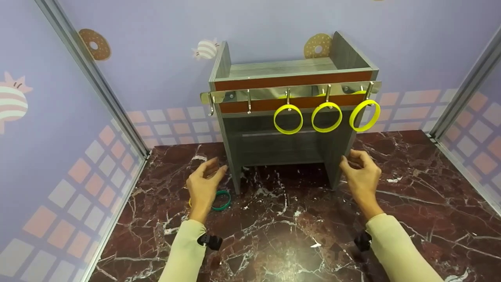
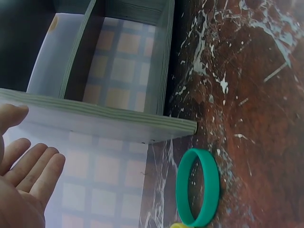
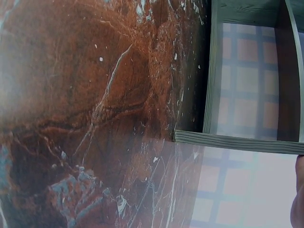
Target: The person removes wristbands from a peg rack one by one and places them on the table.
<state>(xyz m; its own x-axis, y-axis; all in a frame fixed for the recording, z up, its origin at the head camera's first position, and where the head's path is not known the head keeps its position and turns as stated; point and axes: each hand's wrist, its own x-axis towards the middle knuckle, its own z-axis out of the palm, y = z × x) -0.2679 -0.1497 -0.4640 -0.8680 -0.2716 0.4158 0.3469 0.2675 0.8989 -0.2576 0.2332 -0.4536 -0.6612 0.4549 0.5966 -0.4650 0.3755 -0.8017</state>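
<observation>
A grey wooden shelf unit (image 1: pixel 340 141) stands upright on the table. Across its front runs a metal hook rail (image 1: pixel 266 92), where three yellow wristbands (image 1: pixel 288 133) hang, one per hook, on the middle and right-hand hooks. Beside the unit's left panel is my left hand (image 1: pixel 203 186), holding nothing; its fingers (image 2: pixel 40 173) are spread apart from the panel in the left wrist view. My right hand (image 1: pixel 362 176) is at the outer side of the right panel, fingers loosely bent; whether it touches the wood is unclear. Only a sliver of it shows in the right wrist view.
On the dark red marbled table (image 1: pixel 274 243) lies a green wristband (image 1: pixel 222 200) near my left wrist. A yellow band (image 2: pixel 179 225) is partly visible beside it. Patterned walls (image 1: pixel 258 27) enclose the table at the back and sides. Two rail hooks (image 1: pixel 249 102) at the left carry nothing.
</observation>
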